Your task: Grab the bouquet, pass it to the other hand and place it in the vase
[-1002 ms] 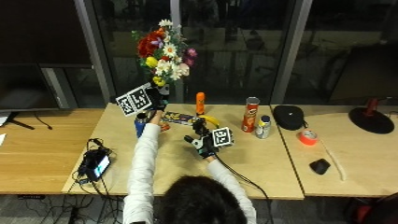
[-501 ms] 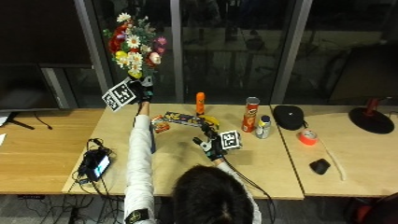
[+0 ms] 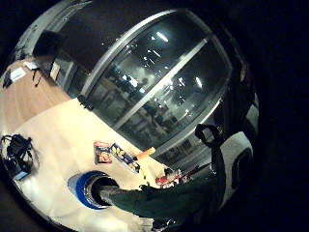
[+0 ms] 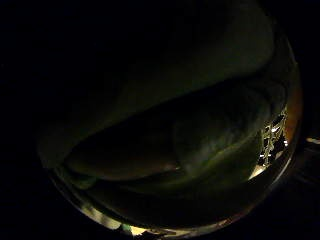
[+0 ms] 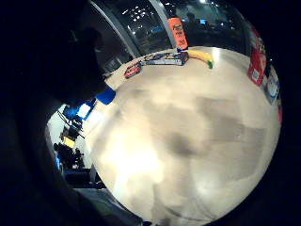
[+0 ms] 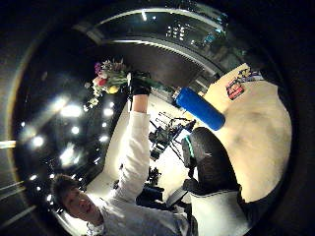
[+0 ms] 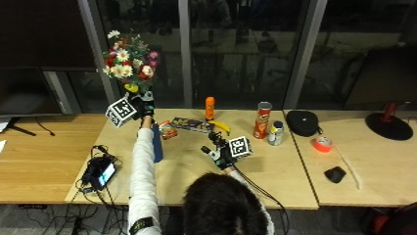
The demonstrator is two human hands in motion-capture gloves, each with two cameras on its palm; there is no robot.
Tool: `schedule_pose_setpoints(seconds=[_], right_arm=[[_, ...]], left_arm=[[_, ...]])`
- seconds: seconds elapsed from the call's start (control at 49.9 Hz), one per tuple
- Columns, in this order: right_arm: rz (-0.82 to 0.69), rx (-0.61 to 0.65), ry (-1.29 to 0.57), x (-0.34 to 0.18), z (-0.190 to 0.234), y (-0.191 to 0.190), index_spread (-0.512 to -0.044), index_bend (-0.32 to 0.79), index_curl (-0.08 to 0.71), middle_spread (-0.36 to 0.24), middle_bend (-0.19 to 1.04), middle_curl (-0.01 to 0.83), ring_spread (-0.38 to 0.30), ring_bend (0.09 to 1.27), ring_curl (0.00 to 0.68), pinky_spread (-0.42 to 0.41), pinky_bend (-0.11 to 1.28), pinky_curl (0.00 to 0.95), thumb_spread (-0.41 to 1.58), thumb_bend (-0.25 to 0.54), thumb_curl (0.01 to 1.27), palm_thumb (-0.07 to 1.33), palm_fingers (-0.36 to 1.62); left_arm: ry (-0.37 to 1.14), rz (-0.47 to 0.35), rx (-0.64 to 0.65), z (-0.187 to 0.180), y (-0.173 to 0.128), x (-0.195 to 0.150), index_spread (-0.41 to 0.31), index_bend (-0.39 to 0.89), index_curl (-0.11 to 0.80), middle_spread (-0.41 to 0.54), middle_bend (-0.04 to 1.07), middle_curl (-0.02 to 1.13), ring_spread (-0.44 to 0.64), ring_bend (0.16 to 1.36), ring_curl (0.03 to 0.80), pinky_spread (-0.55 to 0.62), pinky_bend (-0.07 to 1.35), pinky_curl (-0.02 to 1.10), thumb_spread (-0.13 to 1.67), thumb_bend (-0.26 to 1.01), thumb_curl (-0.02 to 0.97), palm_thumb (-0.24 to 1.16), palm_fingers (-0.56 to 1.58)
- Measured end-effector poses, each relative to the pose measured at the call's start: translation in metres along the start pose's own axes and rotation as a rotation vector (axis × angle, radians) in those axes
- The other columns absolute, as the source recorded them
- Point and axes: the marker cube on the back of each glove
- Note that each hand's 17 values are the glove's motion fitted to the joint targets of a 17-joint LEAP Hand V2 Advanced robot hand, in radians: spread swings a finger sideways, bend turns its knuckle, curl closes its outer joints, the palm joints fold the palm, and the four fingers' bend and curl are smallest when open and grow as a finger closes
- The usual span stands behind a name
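Note:
In the outside view my left hand (image 7: 142, 105) is raised above the table and grips the green stems of the bouquet (image 7: 128, 58), whose red, white, yellow and pink flowers stand upright above it. The blue vase (image 7: 157, 142) stands on the table below, partly hidden by my left forearm. The left little finger side palm view shows the stems (image 3: 159, 200) hanging over the vase (image 3: 89, 189). My right hand (image 7: 218, 151) hovers low over the table's middle, fingers spread and holding nothing. The right thumb side palm view shows the bouquet (image 6: 108, 78) and the vase (image 6: 199, 108).
Behind the vase lie a red packet (image 7: 168, 131), a snack box (image 7: 189, 124), an orange bottle (image 7: 210, 107) and a banana (image 7: 221, 126). A red can (image 7: 263, 120), a small tin (image 7: 276, 133), a black pouch (image 7: 303, 122) and a tape roll (image 7: 321, 143) stand at the right. A cabled device (image 7: 101, 171) lies at the left.
My left hand has carried the bouquet to the left, away from above the vase. My right hand has stayed over the table's middle.

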Motion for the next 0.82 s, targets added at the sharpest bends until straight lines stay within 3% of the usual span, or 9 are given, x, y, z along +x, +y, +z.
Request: schedule_pose_setpoints(seconds=[0.12, 0.2, 0.281, 0.341, 0.401, 0.521, 0.641, 0.762, 0.822], right_arm=[[0.059, 0.017, 0.098, 0.018, 0.003, -0.006, -0.316, 0.10, 0.194, -0.106, 0.28, 0.394, -0.144, 0.56, 0.351, 0.125, 0.49, 0.322, 1.05, -0.023, 0.41, 0.70, 0.66], [0.067, 0.015, 0.091, 0.015, 0.003, -0.006, -0.308, 0.11, 0.200, -0.104, 0.28, 0.395, -0.142, 0.55, 0.349, 0.131, 0.46, 0.320, 1.05, -0.025, 0.41, 0.70, 0.67], [0.106, -0.010, 0.106, 0.007, -0.001, 0.000, -0.307, 0.11, 0.203, -0.095, 0.27, 0.395, -0.144, 0.54, 0.350, 0.134, 0.45, 0.321, 1.06, -0.023, 0.41, 0.70, 0.68], [0.211, -0.079, 0.084, -0.020, -0.006, 0.014, -0.305, 0.11, 0.204, -0.093, 0.27, 0.397, -0.143, 0.53, 0.349, 0.135, 0.44, 0.321, 1.05, -0.019, 0.41, 0.70, 0.68], [0.193, -0.069, 0.117, -0.032, -0.011, 0.018, -0.304, 0.11, 0.208, -0.091, 0.27, 0.397, -0.142, 0.52, 0.349, 0.135, 0.42, 0.321, 1.06, -0.019, 0.41, 0.71, 0.69], [0.063, -0.014, 0.200, -0.014, -0.017, 0.013, -0.299, 0.11, 0.212, -0.089, 0.26, 0.398, -0.138, 0.51, 0.351, 0.145, 0.41, 0.324, 1.06, -0.019, 0.41, 0.72, 0.69], [0.095, -0.037, 0.205, -0.013, -0.021, 0.019, -0.298, 0.11, 0.215, -0.089, 0.25, 0.398, -0.136, 0.50, 0.352, 0.148, 0.39, 0.328, 1.06, -0.021, 0.42, 0.72, 0.69], [0.381, -0.188, 0.042, -0.024, -0.028, 0.039, -0.297, 0.11, 0.216, -0.089, 0.24, 0.398, -0.136, 0.48, 0.352, 0.150, 0.38, 0.332, 1.06, -0.022, 0.42, 0.72, 0.70], [0.269, -0.145, 0.033, -0.004, -0.029, 0.029, -0.295, 0.11, 0.216, -0.089, 0.24, 0.399, -0.136, 0.48, 0.353, 0.152, 0.37, 0.333, 1.06, -0.022, 0.42, 0.72, 0.70]], left_arm=[[-0.036, -0.116, -0.034, 0.006, -0.014, -0.004, -0.263, 0.27, 0.576, -0.347, 0.72, 0.56, -0.38, 0.79, 0.480, -0.40, 0.65, 0.48, 0.37, -0.04, 0.784, 0.87, 1.37], [-0.020, -0.137, -0.294, -0.001, 0.009, -0.029, -0.239, 0.14, 0.541, -0.327, 0.69, 0.55, -0.36, 0.76, 0.468, -0.41, 0.68, 0.48, 0.48, -0.11, 0.736, 0.72, 1.25], [-0.078, -0.225, -0.612, -0.015, 0.042, -0.063, -0.103, 0.01, 0.469, -0.241, 0.70, 0.57, -0.21, 0.63, 0.452, -0.21, 0.44, 0.44, 0.68, -0.13, 0.644, 0.50, 0.50], [-0.175, -0.349, -0.781, -0.031, 0.074, -0.096, 0.013, 0.04, 0.454, 0.011, 0.46, 0.57, 0.02, 0.63, 0.520, 0.05, 0.49, 0.51, 0.75, -0.10, 0.592, 0.41, -0.26], [-0.176, -0.337, -0.766, -0.046, 0.092, -0.110, 0.076, 0.04, 0.384, 0.152, 0.31, 0.46, 0.17, 0.59, 0.407, 0.18, 0.43, 0.41, 0.78, -0.08, 0.551, 0.36, -0.24], [-0.338, -0.018, -0.469, -0.058, 0.087, -0.128, 0.146, 0.06, 0.307, 0.313, 0.22, 0.34, 0.33, 0.54, 0.318, 0.34, 0.37, 0.33, 0.82, -0.05, 0.497, 0.33, -0.16], [-0.330, -0.170, -0.560, -0.066, 0.105, -0.108, 0.178, 0.07, 0.259, 0.389, 0.20, 0.32, 0.41, 0.54, 0.302, 0.42, 0.35, 0.31, 0.84, -0.04, 0.460, 0.33, -0.14], [-0.244, -0.244, -0.611, -0.053, 0.115, -0.118, 0.192, 0.08, 0.229, 0.426, 0.19, 0.32, 0.46, 0.54, 0.294, 0.46, 0.35, 0.31, 0.86, -0.03, 0.433, 0.33, -0.12], [-0.162, -0.134, -0.510, -0.048, 0.113, -0.114, 0.195, 0.09, 0.217, 0.436, 0.19, 0.32, 0.47, 0.54, 0.292, 0.47, 0.34, 0.31, 0.86, -0.03, 0.422, 0.34, -0.11]])
